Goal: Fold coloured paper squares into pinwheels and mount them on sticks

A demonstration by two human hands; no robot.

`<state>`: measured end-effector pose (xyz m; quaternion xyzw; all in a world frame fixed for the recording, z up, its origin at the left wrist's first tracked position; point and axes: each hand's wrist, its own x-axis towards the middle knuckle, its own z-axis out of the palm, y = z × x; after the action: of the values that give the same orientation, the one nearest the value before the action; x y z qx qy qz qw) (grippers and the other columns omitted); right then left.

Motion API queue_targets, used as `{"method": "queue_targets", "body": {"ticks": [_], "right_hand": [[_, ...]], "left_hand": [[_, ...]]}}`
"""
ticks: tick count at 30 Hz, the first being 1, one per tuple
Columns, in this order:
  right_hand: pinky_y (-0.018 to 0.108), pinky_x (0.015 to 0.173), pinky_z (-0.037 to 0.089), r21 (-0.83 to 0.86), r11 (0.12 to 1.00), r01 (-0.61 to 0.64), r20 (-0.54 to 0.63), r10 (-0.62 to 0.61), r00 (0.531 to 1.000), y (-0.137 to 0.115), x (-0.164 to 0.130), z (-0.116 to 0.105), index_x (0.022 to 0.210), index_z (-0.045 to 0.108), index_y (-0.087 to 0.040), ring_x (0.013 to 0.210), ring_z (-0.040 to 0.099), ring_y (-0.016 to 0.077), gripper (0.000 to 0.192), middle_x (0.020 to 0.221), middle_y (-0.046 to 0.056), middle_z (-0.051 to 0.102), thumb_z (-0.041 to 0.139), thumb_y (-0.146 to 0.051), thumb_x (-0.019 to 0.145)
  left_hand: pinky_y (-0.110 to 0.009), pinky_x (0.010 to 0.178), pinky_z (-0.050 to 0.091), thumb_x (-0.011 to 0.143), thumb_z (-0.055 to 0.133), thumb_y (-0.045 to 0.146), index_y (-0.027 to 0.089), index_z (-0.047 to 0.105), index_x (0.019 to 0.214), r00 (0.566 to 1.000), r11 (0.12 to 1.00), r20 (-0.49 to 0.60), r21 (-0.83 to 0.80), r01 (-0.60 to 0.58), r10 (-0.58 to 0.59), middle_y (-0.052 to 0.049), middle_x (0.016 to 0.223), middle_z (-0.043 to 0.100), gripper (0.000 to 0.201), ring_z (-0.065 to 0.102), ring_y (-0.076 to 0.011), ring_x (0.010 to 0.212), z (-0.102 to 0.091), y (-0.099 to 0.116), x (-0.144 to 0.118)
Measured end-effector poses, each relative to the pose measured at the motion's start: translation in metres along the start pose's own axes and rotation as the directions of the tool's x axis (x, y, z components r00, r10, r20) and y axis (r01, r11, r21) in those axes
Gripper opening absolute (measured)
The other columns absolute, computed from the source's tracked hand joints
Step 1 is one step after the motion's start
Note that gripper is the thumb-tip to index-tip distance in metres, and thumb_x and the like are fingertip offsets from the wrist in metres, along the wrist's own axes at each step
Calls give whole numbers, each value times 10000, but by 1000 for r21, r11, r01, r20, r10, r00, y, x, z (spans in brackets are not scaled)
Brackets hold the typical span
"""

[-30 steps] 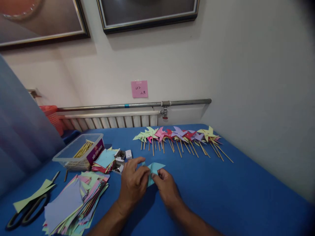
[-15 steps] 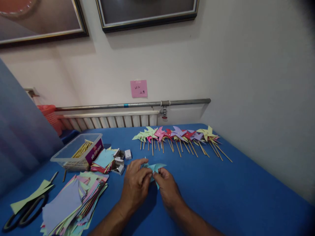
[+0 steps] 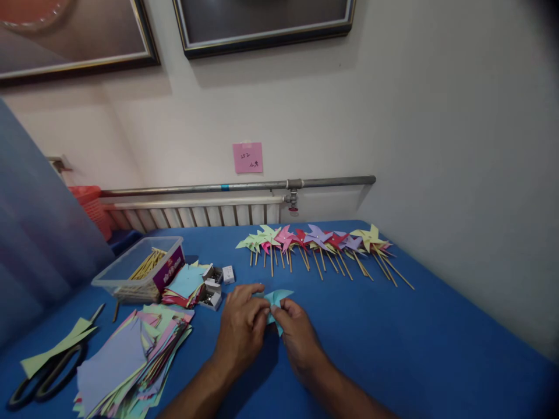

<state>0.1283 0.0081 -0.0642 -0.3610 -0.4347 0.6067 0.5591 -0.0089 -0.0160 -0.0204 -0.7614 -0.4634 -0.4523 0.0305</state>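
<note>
A light-blue paper pinwheel (image 3: 280,297) is held between my two hands, above the blue table. My left hand (image 3: 242,320) pinches its left side, thumb and index finger closed near the centre. From the right, my right hand (image 3: 297,330) grips the paper with thumb and fingers. The fingers cover the pinwheel's middle, so a pin there cannot be made out. Left of my hands stand small open boxes of pins (image 3: 211,295), beside a stack of small coloured paper squares (image 3: 187,281).
Finished pinwheels on sticks (image 3: 318,235) lie in a row at the back. A clear plastic box (image 3: 107,278) of wooden sticks (image 3: 147,265) stands at left. Nearer are a pile of coloured paper sheets (image 3: 116,364) and black-handled scissors (image 3: 61,372) under pale green paper strips.
My left fingers have shifted slightly on the light-blue paper, and its upper blade shows a little differently. Both hands stay in nearly the same place.
</note>
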Motion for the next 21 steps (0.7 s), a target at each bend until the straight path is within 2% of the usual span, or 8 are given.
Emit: {"method": "queue_targets", "body": {"ticks": [5,11,14,16,18,19,21], "right_hand": [[300,721,513,97,994,-45,11,44,999,-11,-6,3,871,703,-241,762,662,214,248,814,7,731,793,-465,813],[295,703,499,73,996,-50,-15,51,999,-11,-5,0,833,697,-226,703,631,197,253,774,1,715,801,-454,791],[288,667,476,39,998,-43,-38,44,998,-13,-3,-2,783,674,-226,660,599,184,241,724,-9,687,784,-441,783],[288,655,471,3,999,-41,-52,41,998,-16,-2,-2,760,667,-230,644,585,181,233,690,-15,665,770,-437,782],[288,643,468,-30,998,-61,-60,59,996,-20,-2,-1,748,670,-230,624,570,177,223,656,-21,641,759,-432,778],[287,636,465,-42,996,-73,-62,70,996,-22,-2,-1,748,671,-230,616,565,176,221,644,-23,632,753,-433,778],[289,622,461,-62,994,-94,-54,91,994,-24,-4,0,755,672,-231,605,561,177,225,632,-21,630,745,-442,778]], "left_hand": [[-483,968,549,984,551,116,226,795,970,999,1000,30,-2,22,-22,-113,1224,775,268,702,-288,1140,-3,1,1],[-484,963,551,975,560,133,242,797,988,998,1000,61,-13,28,-27,-106,1246,773,261,703,-295,1152,-3,1,1],[-474,984,546,972,566,155,240,791,987,998,997,37,-65,44,-42,-101,1231,774,241,706,-286,1149,-2,0,0],[-473,1027,534,970,575,191,230,785,1003,994,986,-13,-126,106,-109,-108,1233,769,215,702,-285,1174,-4,-2,2],[-461,1041,527,953,597,239,218,777,1019,970,953,-49,-202,225,-239,-114,1223,770,192,702,-287,1183,-6,-4,5],[-444,1016,535,937,614,263,214,774,1022,945,920,-41,-243,307,-325,-111,1194,777,188,711,-285,1153,-7,-5,7],[-390,898,554,893,656,310,209,772,1002,862,806,34,-337,486,-506,-88,1064,796,189,732,-266,1009,-8,-9,11]]}}
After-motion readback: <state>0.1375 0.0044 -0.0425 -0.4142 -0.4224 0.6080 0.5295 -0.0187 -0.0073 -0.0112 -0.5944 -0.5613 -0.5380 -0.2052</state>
